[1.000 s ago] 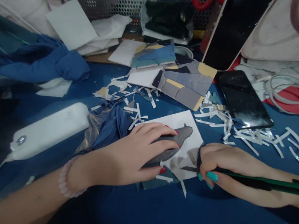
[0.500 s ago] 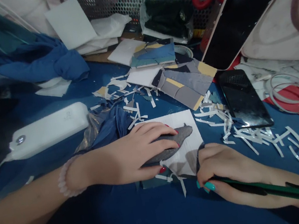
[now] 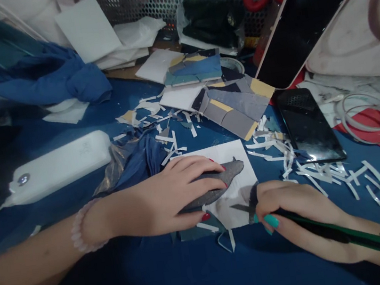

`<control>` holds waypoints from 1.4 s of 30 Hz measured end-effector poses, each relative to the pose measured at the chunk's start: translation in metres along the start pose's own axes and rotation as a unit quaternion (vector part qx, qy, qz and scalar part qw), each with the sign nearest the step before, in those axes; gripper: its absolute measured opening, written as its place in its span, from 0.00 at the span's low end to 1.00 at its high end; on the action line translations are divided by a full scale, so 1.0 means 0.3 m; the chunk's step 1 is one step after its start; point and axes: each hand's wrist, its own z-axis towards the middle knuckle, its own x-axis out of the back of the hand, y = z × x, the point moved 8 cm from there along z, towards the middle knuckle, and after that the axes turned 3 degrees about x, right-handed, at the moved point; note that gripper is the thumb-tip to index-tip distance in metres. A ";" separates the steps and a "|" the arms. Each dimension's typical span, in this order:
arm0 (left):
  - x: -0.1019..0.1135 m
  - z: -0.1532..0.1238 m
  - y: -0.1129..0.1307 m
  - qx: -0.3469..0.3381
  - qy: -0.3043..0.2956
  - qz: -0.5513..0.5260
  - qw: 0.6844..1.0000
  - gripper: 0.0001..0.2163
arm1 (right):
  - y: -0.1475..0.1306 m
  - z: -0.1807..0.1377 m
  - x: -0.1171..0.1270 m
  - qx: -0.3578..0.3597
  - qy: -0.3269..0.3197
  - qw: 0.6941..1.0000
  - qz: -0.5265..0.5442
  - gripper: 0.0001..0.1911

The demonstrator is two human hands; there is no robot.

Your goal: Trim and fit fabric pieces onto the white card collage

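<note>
My left hand [image 3: 162,196] lies flat with its fingers spread, pressing a dark grey, leaf-shaped piece [image 3: 233,170] down on a white sheet [image 3: 223,154]. To its right, my right hand [image 3: 293,210] is closed around a utility knife [image 3: 347,235] with a long green and black handle. The blade points left and shows in front of the fingertips, over the sheet's lower right corner. Under the sheet's lower edge a dark green piece [image 3: 192,231] peeks out, with thin white strips [image 3: 232,240] near it.
Thin white offcuts [image 3: 352,177] lie scattered to the right and behind the sheet. Collaged cards [image 3: 234,107] are stacked behind. A white power bank [image 3: 60,166] with a cable is at left. One phone [image 3: 310,124] lies flat at right; another phone [image 3: 311,24] stands propped up.
My right hand has shifted slightly right, and the knife blade now shows beyond the fingers. A loose white strip at the sheet's lower edge has changed shape. My left hand stays put.
</note>
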 end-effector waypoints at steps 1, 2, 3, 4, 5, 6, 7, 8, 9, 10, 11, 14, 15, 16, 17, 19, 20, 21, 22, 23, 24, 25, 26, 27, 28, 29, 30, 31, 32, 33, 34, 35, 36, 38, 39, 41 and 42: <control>-0.001 0.001 0.000 0.000 0.001 0.001 1.000 0.19 | 0.009 -0.004 0.007 -0.008 0.023 1.000 0.006 0.14; -0.001 0.002 0.000 0.000 0.002 0.002 1.000 0.19 | 0.014 -0.007 0.011 -0.011 0.038 0.999 0.012 0.14; -0.001 0.003 0.000 0.000 0.003 0.003 1.000 0.19 | 0.015 -0.008 0.015 -0.007 0.049 0.999 0.017 0.14; -0.001 0.003 0.000 0.001 0.002 0.003 1.000 0.19 | 0.015 -0.007 0.015 -0.005 0.051 0.999 0.018 0.14; -0.002 0.003 0.000 0.004 -0.001 0.002 1.000 0.19 | 0.015 -0.005 0.010 -0.008 0.038 0.999 0.014 0.15; -0.001 0.003 0.000 0.005 -0.003 0.002 1.000 0.19 | 0.016 -0.003 0.003 -0.014 0.019 1.000 0.005 0.15; -0.002 0.002 0.001 0.006 -0.007 0.002 1.000 0.19 | 0.014 0.000 -0.001 -0.017 0.005 1.000 -0.004 0.15; -0.002 0.002 0.000 0.008 -0.012 0.004 1.000 0.19 | 0.011 0.002 -0.003 -0.019 -0.008 1.000 -0.013 0.15; -0.002 0.001 0.000 0.010 -0.015 0.006 1.000 0.19 | 0.009 0.004 -0.004 -0.021 -0.017 0.999 -0.019 0.15; 0.000 0.001 0.000 0.010 -0.015 0.007 1.000 0.19 | 0.007 0.006 -0.004 -0.023 -0.023 0.999 -0.022 0.14; 0.003 0.001 0.001 0.010 -0.012 0.007 1.000 0.20 | 0.004 0.007 -0.002 -0.021 -0.022 0.999 -0.022 0.14; 0.004 0.005 0.003 0.007 -0.011 0.008 1.000 0.19 | 0.008 0.006 -0.004 -0.028 -0.025 0.999 -0.025 0.14; 0.004 0.006 0.003 0.006 -0.011 0.009 1.000 0.19 | 0.010 0.005 -0.004 -0.031 -0.025 0.999 -0.025 0.14; 0.004 0.007 0.004 0.005 -0.010 0.009 1.000 0.19 | 0.012 0.004 -0.005 -0.033 -0.024 0.999 -0.025 0.14; 0.004 0.008 0.005 0.005 -0.009 0.009 1.000 0.19 | 0.012 0.004 -0.005 -0.033 -0.023 0.999 -0.024 0.14; 0.004 0.007 0.007 0.001 -0.006 0.009 1.000 0.18 | 0.013 0.004 -0.003 -0.033 -0.019 0.999 -0.022 0.14; 0.005 0.005 0.009 -0.001 -0.004 0.010 1.000 0.18 | 0.013 0.003 -0.002 -0.034 -0.019 0.999 -0.021 0.14; 0.007 0.004 0.010 -0.004 0.002 0.013 1.000 0.18 | 0.011 0.003 -0.001 -0.032 -0.017 0.999 -0.020 0.14; 0.009 0.003 0.012 -0.008 0.009 0.020 1.000 0.19 | 0.012 0.002 0.000 -0.034 -0.017 0.999 -0.018 0.14; 0.009 0.002 0.015 -0.017 0.015 0.033 0.999 0.19 | 0.012 0.001 0.000 -0.036 -0.018 0.999 -0.018 0.14; 0.008 0.001 0.020 -0.029 0.019 0.050 0.998 0.18 | 0.013 0.000 -0.001 -0.037 -0.020 0.999 -0.019 0.14; 0.006 0.001 0.027 -0.045 0.025 0.071 0.996 0.18 | 0.013 0.000 -0.001 -0.038 -0.022 0.999 -0.020 0.14; 0.002 0.000 0.034 -0.063 0.028 0.094 0.993 0.17 | 0.013 -0.001 -0.001 -0.038 -0.022 0.999 -0.022 0.14; -0.002 -0.001 0.041 -0.081 0.032 0.116 0.989 0.16 | 0.013 -0.001 -0.001 -0.038 -0.023 0.999 -0.024 0.14; -0.006 -0.002 0.046 -0.095 0.036 0.135 0.986 0.16 | 0.013 -0.001 -0.001 -0.038 -0.024 0.999 -0.025 0.15; -0.010 -0.003 0.050 -0.106 0.040 0.149 0.982 0.15 | 0.013 0.000 -0.001 -0.036 -0.024 0.999 -0.025 0.15; -0.012 -0.003 0.052 -0.114 0.044 0.160 0.980 0.15 | 0.013 0.000 -0.002 -0.036 -0.024 0.999 -0.025 0.16; -0.014 -0.004 0.055 -0.120 0.045 0.168 0.977 0.15 | 0.014 0.001 -0.002 -0.036 -0.024 0.999 -0.023 0.16; -0.015 -0.004 0.056 -0.124 0.047 0.173 0.976 0.15 | 0.015 0.002 -0.002 -0.037 -0.023 0.999 -0.019 0.17; -0.014 -0.005 0.059 -0.128 0.050 0.175 0.975 0.15 | 0.017 0.002 -0.002 -0.039 -0.024 0.999 -0.016 0.17; -0.012 -0.005 0.060 -0.129 0.051 0.176 0.975 0.14 | 0.017 0.003 -0.002 -0.041 -0.024 0.999 -0.013 0.18; -0.011 -0.005 0.061 -0.129 0.051 0.175 0.975 0.14 | 0.019 0.004 -0.002 -0.045 -0.027 0.999 -0.011 0.18; -0.010 -0.005 0.062 -0.129 0.051 0.176 0.975 0.15 | 0.018 0.005 -0.003 -0.046 -0.029 0.998 -0.009 0.18; -0.011 -0.006 0.062 -0.129 0.048 0.178 0.974 0.15 | 0.015 0.008 -0.003 -0.047 -0.034 0.998 -0.004 0.18; -0.013 -0.006 0.062 -0.128 0.045 0.180 0.974 0.15 | 0.013 0.011 -0.003 -0.048 -0.036 0.998 -0.002 0.18; -0.016 -0.007 0.061 -0.126 0.042 0.184 0.974 0.15 | 0.014 0.014 -0.006 -0.051 -0.039 0.998 0.005 0.17; -0.016 -0.007 0.061 -0.125 0.041 0.184 0.974 0.15 | 0.015 0.014 -0.006 -0.050 -0.036 0.998 0.009 0.17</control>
